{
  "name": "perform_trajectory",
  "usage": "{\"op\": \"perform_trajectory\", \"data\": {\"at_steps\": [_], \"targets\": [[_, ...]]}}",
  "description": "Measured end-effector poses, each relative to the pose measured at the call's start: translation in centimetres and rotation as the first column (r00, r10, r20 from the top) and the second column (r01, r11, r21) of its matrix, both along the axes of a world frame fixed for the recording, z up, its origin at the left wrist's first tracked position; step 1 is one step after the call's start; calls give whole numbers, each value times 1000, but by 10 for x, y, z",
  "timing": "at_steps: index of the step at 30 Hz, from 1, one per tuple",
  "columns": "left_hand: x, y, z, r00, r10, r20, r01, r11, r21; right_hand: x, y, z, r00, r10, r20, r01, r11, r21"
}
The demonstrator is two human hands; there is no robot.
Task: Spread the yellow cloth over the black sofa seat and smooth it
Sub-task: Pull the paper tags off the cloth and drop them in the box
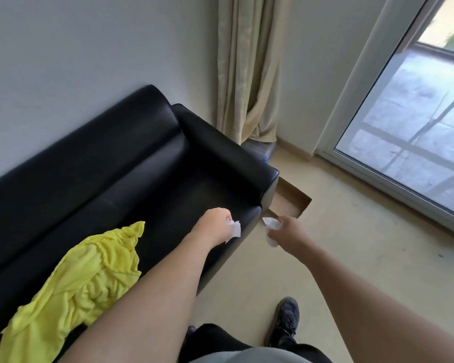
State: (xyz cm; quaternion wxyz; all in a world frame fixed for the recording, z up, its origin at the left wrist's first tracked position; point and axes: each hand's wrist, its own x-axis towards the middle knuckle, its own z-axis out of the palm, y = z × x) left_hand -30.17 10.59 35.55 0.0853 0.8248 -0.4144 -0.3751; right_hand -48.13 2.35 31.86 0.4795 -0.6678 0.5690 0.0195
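Observation:
The yellow cloth (76, 281) lies crumpled in a heap on the left part of the black sofa seat (152, 189). Neither hand touches it. My left hand (215, 224) hovers over the seat's right front corner and grips a small piece of white paper (235, 228). My right hand (290, 233) is past the sofa's front edge, above the floor, and holds another crumpled white paper (271, 225). Both arms reach forward from the bottom of the view.
The sofa's right armrest (220, 142) ends near an open cardboard box (291, 200) on the beige floor. A beige curtain (247, 74) hangs in the corner; a glass door (409, 113) is at the right. My dark shoe (285, 320) stands beside the sofa.

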Motion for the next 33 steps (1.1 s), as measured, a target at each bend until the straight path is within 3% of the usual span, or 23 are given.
{"op": "perform_trajectory", "data": {"at_steps": [7, 12, 21, 27, 31, 33], "targets": [[-69, -103, 15, 998, -26, -49, 23, 998, -66, -51, -107, 5, 1000, 24, 1, -24, 999, 38], [-63, -166, -4, 990, 143, 12, -143, 989, -39, -60, -174, -11, 983, 171, -61, -170, 985, 25], [-113, -291, -67, 965, 257, -50, -255, 966, 44, -101, -302, -78, 994, 103, -25, -100, 988, 119], [-148, -375, -167, 976, 213, -43, -212, 977, 25, -111, -381, -175, 990, 141, -18, -138, 982, 131], [-156, -406, -298, 975, 204, -92, -201, 979, 39, -108, -418, -302, 989, 151, -11, -148, 980, 136], [-153, -409, -357, 953, 278, -123, -276, 960, 36, -106, -425, -359, 987, 162, -24, -157, 978, 140]]}}
